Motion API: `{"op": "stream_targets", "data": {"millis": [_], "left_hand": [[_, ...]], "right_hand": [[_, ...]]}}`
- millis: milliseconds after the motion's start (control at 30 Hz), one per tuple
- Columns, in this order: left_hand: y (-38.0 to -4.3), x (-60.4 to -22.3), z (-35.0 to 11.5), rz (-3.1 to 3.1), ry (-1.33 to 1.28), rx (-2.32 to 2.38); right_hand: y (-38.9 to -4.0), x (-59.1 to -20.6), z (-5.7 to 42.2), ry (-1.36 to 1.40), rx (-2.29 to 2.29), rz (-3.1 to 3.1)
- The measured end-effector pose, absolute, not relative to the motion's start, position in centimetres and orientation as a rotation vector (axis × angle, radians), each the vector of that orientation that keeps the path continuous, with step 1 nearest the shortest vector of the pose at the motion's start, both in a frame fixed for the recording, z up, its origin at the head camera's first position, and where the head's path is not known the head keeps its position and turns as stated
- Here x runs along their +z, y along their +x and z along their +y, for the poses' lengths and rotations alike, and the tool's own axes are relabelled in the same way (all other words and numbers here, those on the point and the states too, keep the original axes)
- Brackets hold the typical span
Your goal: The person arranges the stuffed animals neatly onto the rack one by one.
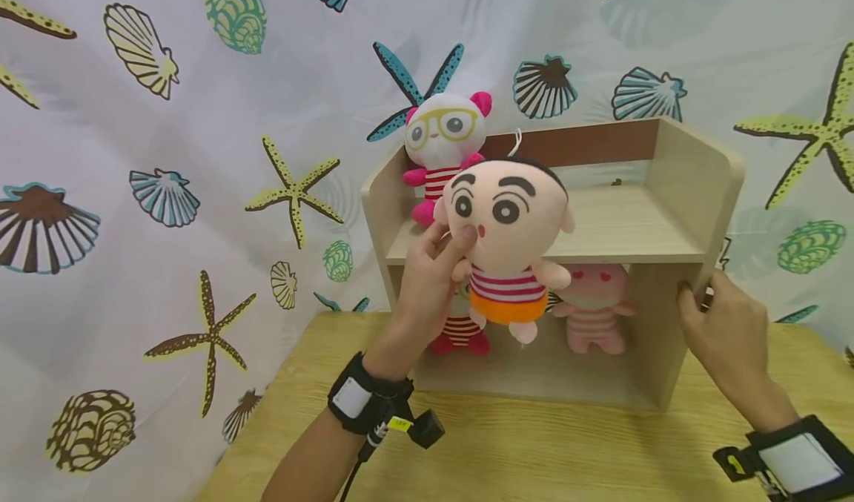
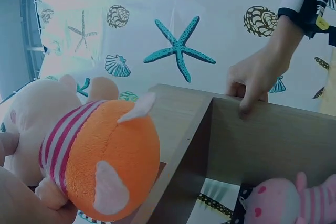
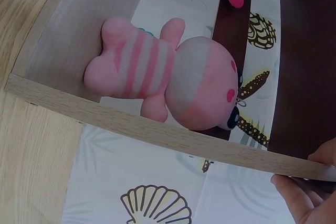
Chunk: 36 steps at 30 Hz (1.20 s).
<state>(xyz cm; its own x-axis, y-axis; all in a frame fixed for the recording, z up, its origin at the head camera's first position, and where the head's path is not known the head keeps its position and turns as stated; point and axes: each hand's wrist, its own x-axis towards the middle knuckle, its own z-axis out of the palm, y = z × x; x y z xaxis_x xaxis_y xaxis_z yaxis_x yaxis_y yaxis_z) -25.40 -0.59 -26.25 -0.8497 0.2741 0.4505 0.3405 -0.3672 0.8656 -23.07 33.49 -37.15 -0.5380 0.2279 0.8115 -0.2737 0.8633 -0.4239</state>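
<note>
My left hand (image 1: 427, 272) grips a plush doll (image 1: 510, 242) by the side of its head, thumb across its cheek. The doll has thick black brows, a pink striped shirt and orange shorts (image 2: 113, 156). It is held upright in front of a small two-tier wooden shelf (image 1: 640, 220). With thumb and fingers, my right hand (image 1: 727, 331) pinches the front edge of the shelf's right side panel (image 3: 157, 132). On the upper tier, at the left, sits a plush panda (image 1: 443, 146) with yellow glasses and pink ears.
The lower tier holds a pink striped plush (image 3: 168, 77) at the right and another red-striped plush (image 1: 460, 331) at the left, partly hidden behind the doll. The shelf stands on a wooden table (image 1: 534, 450). Behind hangs a white cloth (image 1: 220, 153) printed with shells and starfish.
</note>
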Motion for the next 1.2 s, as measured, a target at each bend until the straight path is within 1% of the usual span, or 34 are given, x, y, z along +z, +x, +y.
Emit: {"op": "stream_targets", "data": {"millis": [200,667,933,1200], "left_hand": [[-26.3,-23.6,1.9,-1.635,-0.799,-2.485],[-29.7,-21.2,9.1,-1.605,-0.659,-2.445],[-31.6,-20.3,12.6,-1.645,-0.529,-2.45],[-33.3,-20.4,16.1,-1.708,-0.399,-2.462]], "right_hand": [[-23.0,-37.1,33.2,0.028,0.65,-2.046],[-23.1,-36.9,33.1,0.004,0.67,-2.071],[-23.0,-37.0,33.1,-0.013,0.669,-2.057],[-22.9,-37.1,33.4,-0.004,0.64,-2.037]]}}
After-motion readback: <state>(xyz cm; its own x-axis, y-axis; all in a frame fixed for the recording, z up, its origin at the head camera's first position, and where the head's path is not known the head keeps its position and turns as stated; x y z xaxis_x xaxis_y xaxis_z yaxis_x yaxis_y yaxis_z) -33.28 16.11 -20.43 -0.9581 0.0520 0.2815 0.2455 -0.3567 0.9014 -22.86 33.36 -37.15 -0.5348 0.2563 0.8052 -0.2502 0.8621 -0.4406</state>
